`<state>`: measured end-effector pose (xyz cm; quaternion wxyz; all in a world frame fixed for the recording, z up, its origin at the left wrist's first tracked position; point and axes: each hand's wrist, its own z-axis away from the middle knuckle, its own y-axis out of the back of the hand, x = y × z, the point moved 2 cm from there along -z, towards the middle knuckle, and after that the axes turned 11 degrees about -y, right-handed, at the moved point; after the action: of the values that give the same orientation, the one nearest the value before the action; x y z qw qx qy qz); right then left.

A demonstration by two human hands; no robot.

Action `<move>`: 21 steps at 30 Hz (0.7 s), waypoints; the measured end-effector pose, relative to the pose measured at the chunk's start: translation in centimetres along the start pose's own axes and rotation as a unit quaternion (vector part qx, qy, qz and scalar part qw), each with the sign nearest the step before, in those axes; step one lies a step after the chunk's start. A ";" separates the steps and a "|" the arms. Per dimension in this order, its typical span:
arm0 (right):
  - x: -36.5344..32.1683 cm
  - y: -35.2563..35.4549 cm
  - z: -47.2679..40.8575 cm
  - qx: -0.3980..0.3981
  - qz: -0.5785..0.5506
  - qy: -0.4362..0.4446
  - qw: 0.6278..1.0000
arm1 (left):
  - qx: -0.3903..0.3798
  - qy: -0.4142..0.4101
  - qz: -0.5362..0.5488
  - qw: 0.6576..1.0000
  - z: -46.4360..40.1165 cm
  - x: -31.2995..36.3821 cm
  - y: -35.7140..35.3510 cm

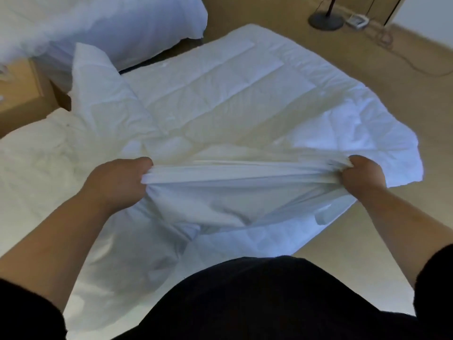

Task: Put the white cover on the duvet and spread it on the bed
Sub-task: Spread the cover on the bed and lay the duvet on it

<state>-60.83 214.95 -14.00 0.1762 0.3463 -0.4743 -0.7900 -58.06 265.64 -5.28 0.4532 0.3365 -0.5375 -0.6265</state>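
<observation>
Currently both hands hold the white cover (235,182) taut between them: left hand (117,182) and right hand (360,176) each have fingers curled round a bunched edge, the fabric stretched in a band above the quilted duvet (220,94). The duvet lies spread flat, one corner hanging off toward the wooden floor (318,278); a pillow (98,77) rests at its upper left. Risk, as a judgement: the bunched layers may hide the opening, so the duvet corner could enter the wrong fold; an uneven pull could drag the duvet floorward. No brand, label or legible writing visible.
</observation>
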 end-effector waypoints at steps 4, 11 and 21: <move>-3.1 -0.5 -0.1 -0.066 0.050 0.004 0.997 | -0.021 0.005 0.046 0.999 -0.8 -1.6 -1.3; -1.0 -5.0 2.2 -0.185 0.050 -0.040 0.981 | -0.109 0.008 0.031 0.994 -2.9 -5.1 -6.1; 2.6 -8.2 2.2 -0.253 -0.146 -0.139 0.946 | -0.113 -0.041 -0.165 0.979 -6.9 2.4 -10.7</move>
<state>-63.83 218.74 -21.48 0.0731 0.2424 -0.2233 -0.9413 -54.91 260.96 -16.92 0.3561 0.3411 -0.4190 -0.7624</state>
